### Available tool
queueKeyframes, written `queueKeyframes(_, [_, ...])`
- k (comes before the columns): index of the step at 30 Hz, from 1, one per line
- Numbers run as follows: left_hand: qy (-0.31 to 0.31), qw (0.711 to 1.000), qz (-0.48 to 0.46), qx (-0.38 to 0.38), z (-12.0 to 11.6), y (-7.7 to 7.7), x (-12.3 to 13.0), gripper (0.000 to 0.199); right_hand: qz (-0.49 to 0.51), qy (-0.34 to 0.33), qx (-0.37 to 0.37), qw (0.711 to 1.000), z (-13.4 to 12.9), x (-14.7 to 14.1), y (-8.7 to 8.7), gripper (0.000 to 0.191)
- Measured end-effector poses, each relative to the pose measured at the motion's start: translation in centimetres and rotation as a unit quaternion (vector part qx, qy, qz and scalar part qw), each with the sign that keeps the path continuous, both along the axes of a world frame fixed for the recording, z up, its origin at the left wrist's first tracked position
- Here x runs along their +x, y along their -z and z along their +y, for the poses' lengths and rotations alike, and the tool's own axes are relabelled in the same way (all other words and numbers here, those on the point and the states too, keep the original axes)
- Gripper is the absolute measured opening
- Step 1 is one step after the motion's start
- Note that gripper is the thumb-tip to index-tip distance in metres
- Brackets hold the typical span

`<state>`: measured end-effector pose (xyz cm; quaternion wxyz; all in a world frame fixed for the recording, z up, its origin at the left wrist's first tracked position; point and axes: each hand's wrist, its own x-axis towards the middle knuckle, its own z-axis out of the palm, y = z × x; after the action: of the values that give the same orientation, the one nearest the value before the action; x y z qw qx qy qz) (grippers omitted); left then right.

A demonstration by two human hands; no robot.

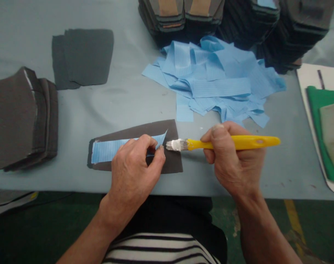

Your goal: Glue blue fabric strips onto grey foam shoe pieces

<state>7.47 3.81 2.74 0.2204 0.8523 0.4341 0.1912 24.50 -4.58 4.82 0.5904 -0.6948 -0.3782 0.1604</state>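
A dark tapered fabric piece (pixel 171 161) lies flat near the table's front edge. Along it runs a light blue ribbed strip (pixel 105 149), its left end flat against the fabric. My left hand (pixel 138 165) pinches the strip's right end between thumb and forefinger, and that end curls up. My right hand (pixel 234 157) is closed around a yellow-handled paintbrush (pixel 249 142). White paste coats the bristles, which point left, close to my left fingertips and above the bare right part of the fabric.
A loose heap of blue strips (pixel 221 88) lies beyond my hands. Dark stacked pieces (pixel 21 121) stand at left, with more stacks (pixel 202 22) at the back. Two flat dark pieces (pixel 87 57) lie back left. A white board (pixel 309 80) with a green sheet (pixel 326 139) sits at right.
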Motion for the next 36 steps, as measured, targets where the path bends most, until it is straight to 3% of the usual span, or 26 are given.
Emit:
queueKeyframes(8, [-0.006, 1.000, 0.010, 0.016, -0.1, 0.1, 0.2, 0.015, 0.003, 0.137, 0.067, 0.988, -1.9, 2.6, -0.4, 0.028])
queueKeyframes(11, [-0.006, 1.000, 0.015, 0.016, -0.1, 0.2, 0.2, 0.014, 0.017, 0.130, 0.073, 0.989, -2.0, 2.4, -0.2, 0.028])
queueKeyframes(18, [-0.002, 0.999, 0.016, 0.028, -0.2, 0.3, 0.2, 0.013, 0.051, 0.017, 0.039, 0.998, -0.1, 0.3, 1.3, 0.037])
queueKeyframes(20, [0.000, 0.999, 0.014, 0.034, -0.2, 0.3, 0.2, 0.014, 0.040, 0.010, 0.020, 0.999, -0.1, 0.6, 1.5, 0.037])
queueKeyframes(23, [0.007, 0.999, 0.012, 0.042, -0.3, 0.4, 0.2, 0.015, 0.016, 0.057, 0.017, 0.998, -0.8, 1.6, 1.2, 0.036])
queueKeyframes(28, [-0.002, 0.998, 0.022, 0.062, -0.5, 0.4, 0.3, 0.016, 0.036, 0.132, 0.075, 0.988, -2.4, 2.7, 0.0, 0.029])
queueKeyframes(31, [0.033, 0.997, 0.034, 0.058, -0.7, 0.1, 0.2, 0.011, 0.046, 0.165, 0.104, 0.980, -2.5, 2.8, -0.3, 0.028])
queueKeyframes(36, [0.078, 0.995, 0.058, 0.033, -0.9, -0.2, -0.2, 0.038, 0.042, 0.187, 0.123, 0.974, -2.5, 3.0, -0.3, 0.029])
